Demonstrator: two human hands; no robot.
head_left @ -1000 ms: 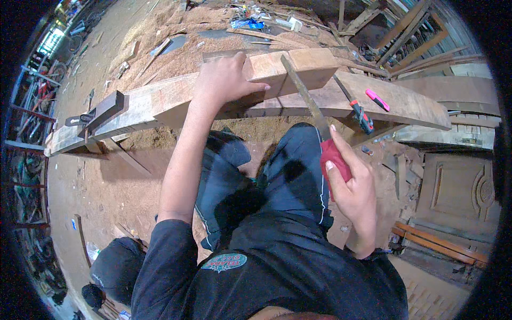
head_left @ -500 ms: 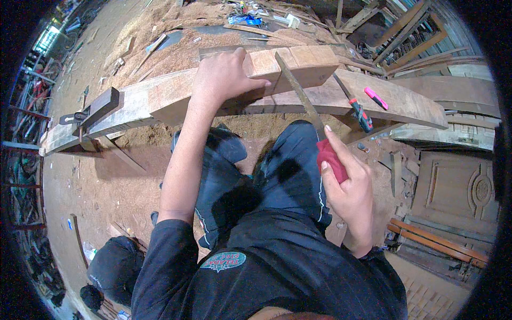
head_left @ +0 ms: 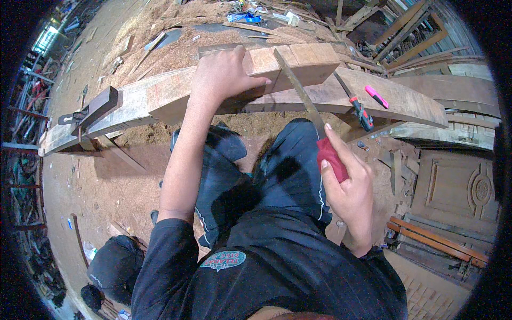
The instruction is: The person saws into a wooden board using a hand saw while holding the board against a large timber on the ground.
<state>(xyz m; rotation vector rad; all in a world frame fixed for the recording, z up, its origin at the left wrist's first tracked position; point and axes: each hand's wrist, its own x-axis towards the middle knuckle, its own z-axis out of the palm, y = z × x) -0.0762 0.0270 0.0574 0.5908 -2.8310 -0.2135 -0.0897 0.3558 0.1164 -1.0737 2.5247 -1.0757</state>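
Observation:
My right hand is closed around the red handle of a handsaw. The narrow saw blade slants up and left, its tip over the top of a squared wooden block. Pencil-like lines cross the block near the blade. My left hand presses down on that block from above, left of the blade, thumb along the near edge and fingers over the far side. The block rests on a long wooden beam across my knees' far side. How deep the blade sits in the wood, I cannot tell.
On the beam's right lie a red-and-black screwdriver and a pink marker. A dark wooden hand plane sits at its left. Sawdust and offcuts spread beyond. A carved door panel lies at the right, a dark bag-like shape lower left.

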